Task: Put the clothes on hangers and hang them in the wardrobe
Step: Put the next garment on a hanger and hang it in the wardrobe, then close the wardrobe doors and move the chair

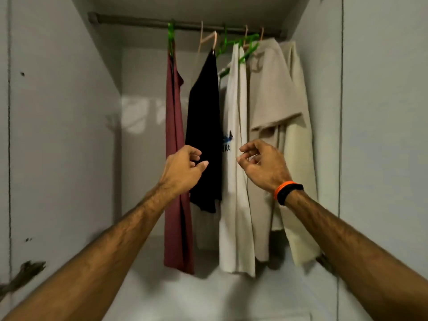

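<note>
Wardrobe (pixel 58 135): open, grey-white inside, filling the frame; side walls run up the left and right edges.
Rail (pixel 185 25): dark bar across the top of the frame, running left to right, slightly lower at its right end.
Maroon garment (pixel 174 158): left of centre, on a green hanger (pixel 171 38); long axis vertical, seen edge-on as a narrow strip, hem down near the lower middle.
Black garment (pixel 203 123): just right of the maroon one, on a pale pink hanger (pixel 208 40); hangs straight down, shorter than its neighbours, its face turned partly to the camera.
White shirt (pixel 234 181): centre, on a green hanger; long axis vertical, a small blue and dark print showing at mid height.
Beige shirt (pixel 271 100): right of centre, collar up at the rail, one short sleeve pointing out to the right.
Cream garment (pixel 298 170): farthest right, touching the beige shirt, hanging vertically.
Left hand (pixel 185 167): centre of the frame, in front of the black garment's left edge; fingers curled inward, thumb pointing right; whether it pinches the cloth I cannot tell.
Right hand (pixel 261 163): just right of centre, in front of the white shirt; fingers loosely curled, apart from the thumb, holding nothing visible.
Wristbands (pixel 287 189): orange and black, on the right wrist.
</note>
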